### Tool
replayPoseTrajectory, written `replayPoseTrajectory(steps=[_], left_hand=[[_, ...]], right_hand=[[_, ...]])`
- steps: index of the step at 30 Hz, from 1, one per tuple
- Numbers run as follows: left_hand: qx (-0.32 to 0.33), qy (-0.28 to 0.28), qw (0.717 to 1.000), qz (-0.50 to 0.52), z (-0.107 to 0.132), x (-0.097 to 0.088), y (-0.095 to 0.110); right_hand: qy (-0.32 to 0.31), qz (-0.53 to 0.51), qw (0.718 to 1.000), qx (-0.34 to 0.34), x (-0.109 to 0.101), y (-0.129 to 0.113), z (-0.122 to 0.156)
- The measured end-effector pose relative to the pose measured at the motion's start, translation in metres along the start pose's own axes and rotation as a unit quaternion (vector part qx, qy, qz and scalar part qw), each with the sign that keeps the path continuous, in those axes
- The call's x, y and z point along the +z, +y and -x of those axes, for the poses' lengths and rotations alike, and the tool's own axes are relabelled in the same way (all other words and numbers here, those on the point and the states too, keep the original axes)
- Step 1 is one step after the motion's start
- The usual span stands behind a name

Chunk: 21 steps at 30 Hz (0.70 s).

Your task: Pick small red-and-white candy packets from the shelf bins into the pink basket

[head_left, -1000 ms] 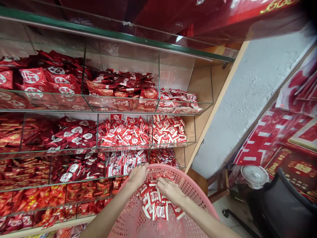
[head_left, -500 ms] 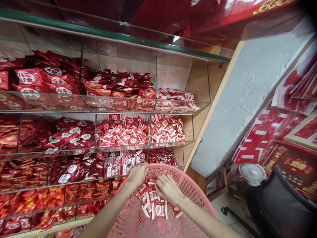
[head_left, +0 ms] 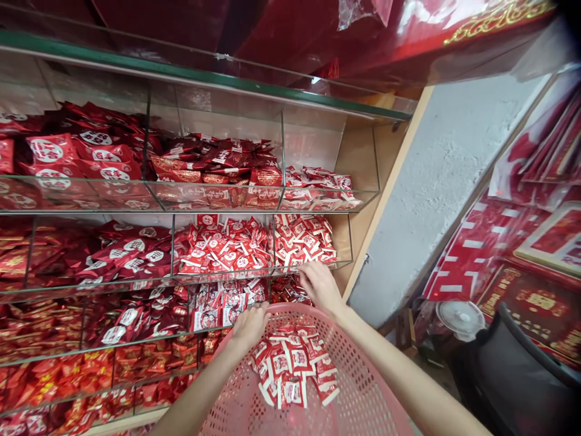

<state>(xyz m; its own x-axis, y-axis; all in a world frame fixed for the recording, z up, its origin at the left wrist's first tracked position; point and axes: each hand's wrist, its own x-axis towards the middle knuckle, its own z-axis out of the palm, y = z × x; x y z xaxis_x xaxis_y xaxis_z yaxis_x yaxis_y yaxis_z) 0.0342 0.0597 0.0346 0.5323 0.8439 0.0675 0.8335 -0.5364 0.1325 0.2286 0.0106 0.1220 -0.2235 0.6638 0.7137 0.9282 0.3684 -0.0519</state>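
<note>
My left hand [head_left: 251, 327] is closed on the far rim of a pink perforated plastic basket [head_left: 363, 369], which is tilted toward me. Inside it lies a loose pile of small red and white candy packets [head_left: 297, 363]. Beyond the rim, my right hand [head_left: 321, 289] is at the front edge of the glass shelf. Its fingers are loosely bent and apart, and no packet shows in them. Just above that hand is a shelf compartment with similar red and white packets [head_left: 304, 239]. Below the fingers, darker red packets [head_left: 288, 289] are partly hidden by my hand and the basket.
Glass dividers and front lips [head_left: 218, 275] split the shelves into compartments of red packets. A wooden side panel [head_left: 385, 181] ends the shelving before a grey wall [head_left: 436, 163]. A black chair [head_left: 521, 369] and a white lidded container [head_left: 460, 318] stand at right.
My right hand has left the packets in the basket and moved up and forward to the shelf edge. My left hand stays on the rim. The view has shifted slightly.
</note>
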Motion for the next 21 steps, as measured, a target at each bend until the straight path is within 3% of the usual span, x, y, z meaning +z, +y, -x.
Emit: replayPoseTrajectory(steps=[6, 9, 13, 17, 21], left_hand=[[-0.007, -0.015, 1.0, 0.014, 0.0, -0.002, 0.001], [-0.01, -0.01, 1.0, 0.011, 0.0, 0.0, 0.001], [-0.006, 0.001, 1.0, 0.006, -0.001, 0.002, 0.0], [-0.006, 0.0, 1.0, 0.001, 0.001, -0.001, 0.001], [-0.007, -0.006, 1.0, -0.001, 0.002, -0.005, 0.003]], right_hand=[[-0.025, -0.086, 0.996, 0.003, -0.018, 0.034, -0.046], [-0.115, -0.057, 0.991, 0.035, -0.015, 0.054, -0.056], [-0.23, -0.089, 0.964, 0.095, -0.007, 0.071, -0.063], [-0.23, -0.15, 0.95, 0.149, -0.002, 0.072, -0.064], [-0.206, -0.202, 0.944, 0.16, 0.0, 0.071, -0.06]])
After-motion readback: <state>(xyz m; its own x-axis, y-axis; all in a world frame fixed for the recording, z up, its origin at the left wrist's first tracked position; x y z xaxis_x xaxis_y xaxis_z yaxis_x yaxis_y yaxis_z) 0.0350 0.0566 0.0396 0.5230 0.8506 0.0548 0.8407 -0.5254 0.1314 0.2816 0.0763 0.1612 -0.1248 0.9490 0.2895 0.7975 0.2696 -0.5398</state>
